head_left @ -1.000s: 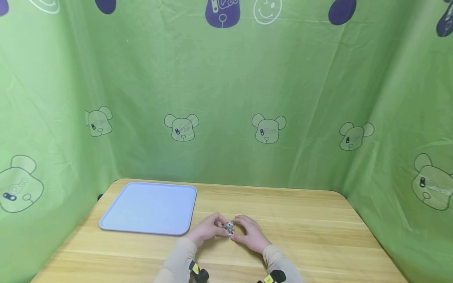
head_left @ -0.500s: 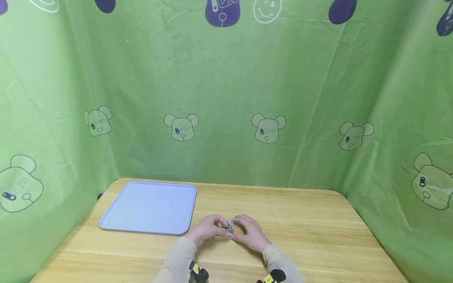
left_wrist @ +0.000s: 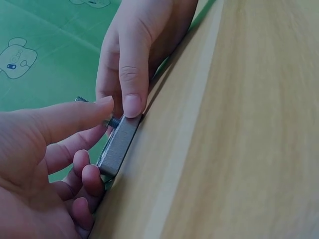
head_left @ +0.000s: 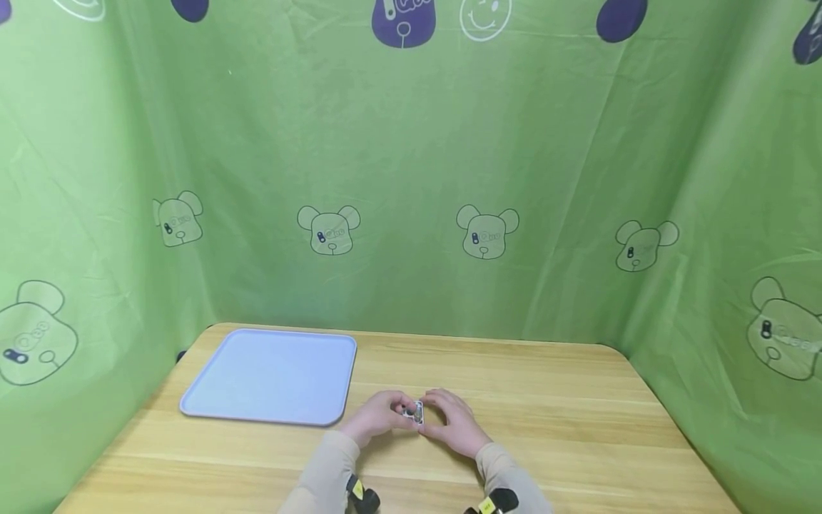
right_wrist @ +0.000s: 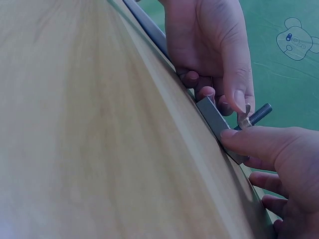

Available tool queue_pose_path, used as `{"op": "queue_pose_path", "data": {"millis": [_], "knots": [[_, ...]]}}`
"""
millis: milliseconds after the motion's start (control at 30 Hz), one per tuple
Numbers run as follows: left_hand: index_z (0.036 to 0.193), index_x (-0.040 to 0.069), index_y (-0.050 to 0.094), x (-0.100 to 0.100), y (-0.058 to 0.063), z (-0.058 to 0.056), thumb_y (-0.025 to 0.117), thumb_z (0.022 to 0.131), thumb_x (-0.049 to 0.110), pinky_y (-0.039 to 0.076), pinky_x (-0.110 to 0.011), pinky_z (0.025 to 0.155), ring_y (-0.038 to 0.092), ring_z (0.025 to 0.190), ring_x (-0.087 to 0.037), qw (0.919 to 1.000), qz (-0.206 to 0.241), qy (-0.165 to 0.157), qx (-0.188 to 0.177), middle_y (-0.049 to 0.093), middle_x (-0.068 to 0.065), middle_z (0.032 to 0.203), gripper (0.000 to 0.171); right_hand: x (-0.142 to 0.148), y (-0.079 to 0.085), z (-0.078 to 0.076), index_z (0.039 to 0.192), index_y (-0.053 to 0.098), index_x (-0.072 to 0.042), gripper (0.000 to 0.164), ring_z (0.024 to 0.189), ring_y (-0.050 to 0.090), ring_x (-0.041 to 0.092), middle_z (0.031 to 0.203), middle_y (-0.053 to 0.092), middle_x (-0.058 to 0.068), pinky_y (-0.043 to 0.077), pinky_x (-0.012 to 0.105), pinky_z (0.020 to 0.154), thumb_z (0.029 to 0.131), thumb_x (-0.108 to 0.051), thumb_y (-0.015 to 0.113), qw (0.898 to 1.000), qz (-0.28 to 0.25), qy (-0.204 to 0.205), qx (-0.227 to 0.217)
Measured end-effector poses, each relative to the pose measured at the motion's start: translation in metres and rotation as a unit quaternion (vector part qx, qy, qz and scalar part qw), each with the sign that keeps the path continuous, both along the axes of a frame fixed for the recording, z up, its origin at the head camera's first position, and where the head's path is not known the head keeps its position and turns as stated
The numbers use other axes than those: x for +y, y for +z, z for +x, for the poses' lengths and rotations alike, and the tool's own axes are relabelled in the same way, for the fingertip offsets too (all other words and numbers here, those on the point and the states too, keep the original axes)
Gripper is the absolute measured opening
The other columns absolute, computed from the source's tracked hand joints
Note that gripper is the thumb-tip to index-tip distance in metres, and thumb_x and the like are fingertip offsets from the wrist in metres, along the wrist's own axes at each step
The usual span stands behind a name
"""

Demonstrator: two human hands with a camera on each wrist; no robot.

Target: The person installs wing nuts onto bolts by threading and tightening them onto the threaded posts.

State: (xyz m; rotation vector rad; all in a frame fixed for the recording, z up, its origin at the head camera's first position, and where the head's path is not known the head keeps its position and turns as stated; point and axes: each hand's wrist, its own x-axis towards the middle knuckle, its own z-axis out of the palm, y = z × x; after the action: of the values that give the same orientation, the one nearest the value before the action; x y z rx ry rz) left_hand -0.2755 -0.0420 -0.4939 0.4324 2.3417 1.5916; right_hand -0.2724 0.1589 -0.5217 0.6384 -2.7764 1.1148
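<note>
A small grey metal block (right_wrist: pixel 217 122) rests on the wooden table, with a dark threaded stud (right_wrist: pixel 261 113) rising from it. Threaded on that stud is a wing nut (right_wrist: pixel 244 121), close above the block. My right hand (head_left: pixel 454 425) grips the block by its near and far edges, thumb pressed on its side in the right wrist view. From the left, my left hand (head_left: pixel 377 415) has its thumb at a wing of the nut and its index finger behind the stud. Its other fingers are curled beside the block's end in the left wrist view.
A light blue tray (head_left: pixel 272 377) lies flat on the left part of the wooden table (head_left: pixel 565 400). Green printed curtains (head_left: pixel 411 143) hang behind the table and along both sides. Each wrist carries a black camera near the sleeve.
My left thumb and fingers shift slightly around the wing nut, covering it half a second ago and showing more of it now. My right hand keeps its grip on the block in place.
</note>
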Motion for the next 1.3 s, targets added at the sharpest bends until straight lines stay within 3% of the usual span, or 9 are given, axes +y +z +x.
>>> {"op": "queue_pose_path", "data": {"millis": [467, 800, 1033, 1300], "knots": [[0.096, 0.011, 0.072, 0.0041, -0.0062, -0.0015, 0.076, 0.079, 0.016, 0.038, -0.028, 0.066, 0.046, 0.076, -0.016, 0.9993, -0.023, 0.019, 0.024, 0.048, 0.002, 0.077, 0.018, -0.0006, 0.0012, 0.0016, 0.126, 0.06, -0.007, 0.058, 0.134, 0.041, 0.044, 0.14, 0.052, 0.019, 0.02, 0.069, 0.11, 0.079, -0.035, 0.077, 1.0, -0.002, -0.002, -0.004], [0.104, 0.01, 0.073, 0.0037, -0.0027, 0.0006, 0.074, 0.082, 0.016, 0.039, -0.03, 0.07, 0.05, 0.082, -0.017, 0.9993, -0.025, 0.006, 0.026, 0.062, -0.004, 0.091, 0.023, -0.0009, 0.0025, 0.0022, 0.125, 0.06, -0.007, 0.057, 0.134, 0.042, 0.044, 0.14, 0.052, 0.019, 0.02, 0.069, 0.11, 0.078, -0.035, 0.077, 1.0, -0.004, 0.0, -0.005], [0.115, 0.009, 0.062, -0.0007, -0.0039, -0.0008, 0.075, 0.08, 0.014, 0.038, -0.028, 0.066, 0.045, 0.075, -0.016, 1.0, 0.005, 0.007, -0.001, 0.048, 0.0, 0.081, 0.038, 0.0, 0.0017, 0.001, 0.126, 0.06, -0.009, 0.057, 0.135, 0.041, 0.044, 0.141, 0.051, 0.019, 0.02, 0.069, 0.11, 0.079, -0.036, 0.076, 1.0, 0.001, 0.001, -0.008], [0.099, 0.0, 0.055, -0.0024, -0.0033, 0.0002, 0.074, 0.077, 0.006, 0.037, -0.028, 0.07, 0.045, 0.079, -0.016, 0.9994, 0.031, 0.006, -0.01, 0.048, 0.001, 0.082, 0.03, -0.0003, 0.0019, 0.0007, 0.126, 0.06, -0.008, 0.057, 0.134, 0.041, 0.044, 0.141, 0.051, 0.019, 0.02, 0.069, 0.11, 0.079, -0.036, 0.076, 1.0, -0.004, 0.003, -0.009]]}}
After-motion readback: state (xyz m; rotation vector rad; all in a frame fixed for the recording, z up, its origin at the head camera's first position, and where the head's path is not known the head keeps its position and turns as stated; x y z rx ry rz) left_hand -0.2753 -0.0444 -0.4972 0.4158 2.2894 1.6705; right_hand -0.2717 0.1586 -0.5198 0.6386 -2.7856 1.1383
